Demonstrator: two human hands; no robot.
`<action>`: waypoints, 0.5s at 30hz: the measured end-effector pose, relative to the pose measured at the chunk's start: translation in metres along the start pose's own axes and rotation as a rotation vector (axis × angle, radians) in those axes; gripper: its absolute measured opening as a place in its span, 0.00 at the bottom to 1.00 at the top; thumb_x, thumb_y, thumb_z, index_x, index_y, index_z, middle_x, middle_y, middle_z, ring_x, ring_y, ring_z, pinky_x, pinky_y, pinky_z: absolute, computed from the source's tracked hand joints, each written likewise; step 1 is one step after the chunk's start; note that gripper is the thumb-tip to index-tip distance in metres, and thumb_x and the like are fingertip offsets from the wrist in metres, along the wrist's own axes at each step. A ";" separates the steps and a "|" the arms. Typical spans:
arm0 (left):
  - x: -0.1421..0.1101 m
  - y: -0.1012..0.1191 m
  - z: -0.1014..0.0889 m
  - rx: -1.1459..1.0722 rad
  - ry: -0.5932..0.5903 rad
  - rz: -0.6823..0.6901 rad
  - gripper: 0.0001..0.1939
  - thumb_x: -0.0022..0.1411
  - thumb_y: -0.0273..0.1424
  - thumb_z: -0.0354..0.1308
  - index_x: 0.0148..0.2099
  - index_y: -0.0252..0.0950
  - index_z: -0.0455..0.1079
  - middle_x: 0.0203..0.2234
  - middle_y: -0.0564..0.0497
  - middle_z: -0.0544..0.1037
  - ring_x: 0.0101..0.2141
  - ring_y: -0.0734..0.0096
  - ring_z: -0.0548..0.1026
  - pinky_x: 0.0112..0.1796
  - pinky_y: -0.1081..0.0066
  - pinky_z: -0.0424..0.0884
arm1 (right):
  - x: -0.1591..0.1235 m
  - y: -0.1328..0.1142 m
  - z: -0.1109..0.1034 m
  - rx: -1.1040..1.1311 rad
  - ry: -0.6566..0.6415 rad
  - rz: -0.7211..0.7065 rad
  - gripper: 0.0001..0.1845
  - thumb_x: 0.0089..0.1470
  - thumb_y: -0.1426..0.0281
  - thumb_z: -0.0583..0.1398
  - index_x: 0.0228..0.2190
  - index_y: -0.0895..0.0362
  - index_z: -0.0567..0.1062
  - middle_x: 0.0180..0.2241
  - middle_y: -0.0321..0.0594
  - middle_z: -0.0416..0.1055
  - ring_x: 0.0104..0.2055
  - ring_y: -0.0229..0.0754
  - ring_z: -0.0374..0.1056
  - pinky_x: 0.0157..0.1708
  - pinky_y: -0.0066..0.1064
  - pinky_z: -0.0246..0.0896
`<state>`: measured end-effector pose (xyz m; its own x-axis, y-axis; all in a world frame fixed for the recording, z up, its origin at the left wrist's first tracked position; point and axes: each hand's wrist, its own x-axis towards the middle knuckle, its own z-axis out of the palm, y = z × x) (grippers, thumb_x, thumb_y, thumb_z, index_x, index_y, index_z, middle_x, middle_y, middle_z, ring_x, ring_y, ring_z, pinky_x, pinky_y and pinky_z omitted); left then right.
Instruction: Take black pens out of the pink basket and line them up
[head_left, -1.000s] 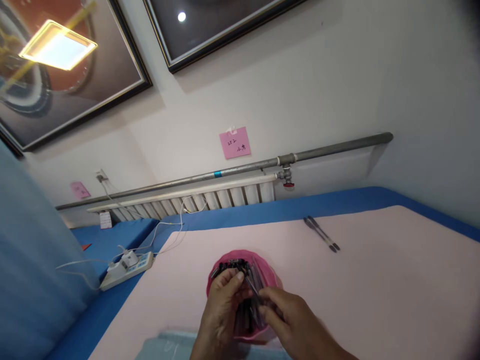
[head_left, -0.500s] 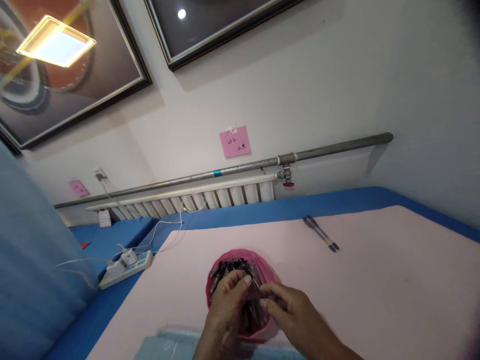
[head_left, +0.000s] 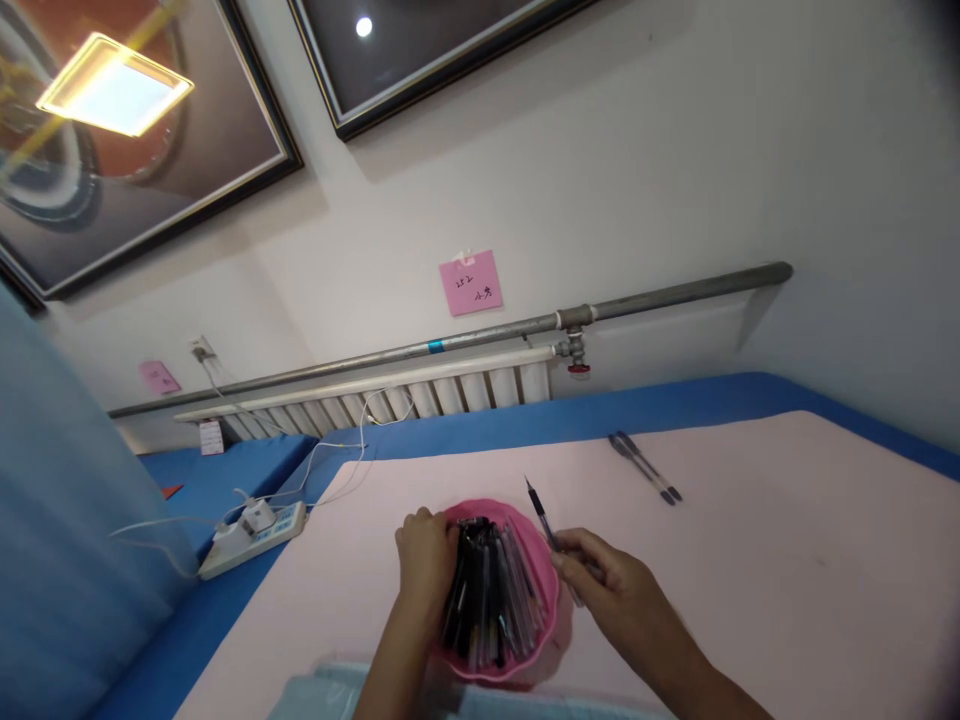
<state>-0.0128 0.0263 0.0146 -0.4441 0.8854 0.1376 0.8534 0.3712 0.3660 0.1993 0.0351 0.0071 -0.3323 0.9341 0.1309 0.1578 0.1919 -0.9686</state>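
A pink scalloped basket [head_left: 553, 612] sits in front of me, filled with black and clear pen parts [head_left: 491, 595]. My right hand [head_left: 611, 580] is to the right of the basket, closed around a pen [head_left: 538, 505]. The pen's bare tip points up and away, with a black grip below it. Over the basket's left rim my left hand [head_left: 426, 555] bends with curled fingers. Its fingertips are hidden, so what they hold, if anything, cannot be made out. Two capped pens [head_left: 646, 468] lie side by side farther back on the right.
A pink sheet [head_left: 750, 580] covers the blue table [head_left: 720, 395]. Light blue cloth [head_left: 330, 690] lies at the near edge. At left are a power strip [head_left: 281, 530] with plugs and cables, and a blue curtain [head_left: 60, 500]. Behind stand a radiator [head_left: 472, 388] and a pipe [head_left: 675, 293].
My hands were together over the basket and have parted. The left moved to the basket's left rim; the right moved right with the pen, whose tip now shows upward.
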 end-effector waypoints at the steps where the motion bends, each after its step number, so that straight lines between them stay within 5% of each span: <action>1: 0.001 0.003 0.002 0.031 -0.009 -0.006 0.11 0.53 0.29 0.51 0.32 0.32 0.75 0.33 0.39 0.74 0.41 0.52 0.68 0.43 0.55 0.58 | 0.001 0.001 0.000 -0.012 -0.003 -0.009 0.12 0.49 0.61 0.56 0.32 0.53 0.74 0.20 0.32 0.67 0.23 0.37 0.62 0.23 0.25 0.57; 9: 0.009 0.009 -0.004 -0.012 -0.054 -0.048 0.08 0.48 0.24 0.54 0.29 0.30 0.74 0.35 0.36 0.74 0.44 0.49 0.68 0.44 0.54 0.56 | 0.000 -0.007 -0.001 -0.005 0.000 0.012 0.12 0.47 0.61 0.56 0.30 0.54 0.74 0.19 0.32 0.66 0.23 0.37 0.62 0.22 0.25 0.57; 15: -0.013 0.009 -0.025 -0.394 -0.158 -0.047 0.08 0.54 0.29 0.51 0.34 0.32 0.70 0.28 0.46 0.76 0.30 0.68 0.73 0.33 0.69 0.66 | -0.001 -0.010 0.001 0.222 0.039 0.080 0.08 0.47 0.63 0.57 0.26 0.55 0.70 0.16 0.29 0.63 0.17 0.32 0.56 0.17 0.23 0.51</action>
<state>-0.0063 0.0111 0.0386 -0.4066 0.9134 -0.0193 0.6497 0.3040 0.6968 0.1967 0.0324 0.0161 -0.2900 0.9554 0.0554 -0.0279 0.0494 -0.9984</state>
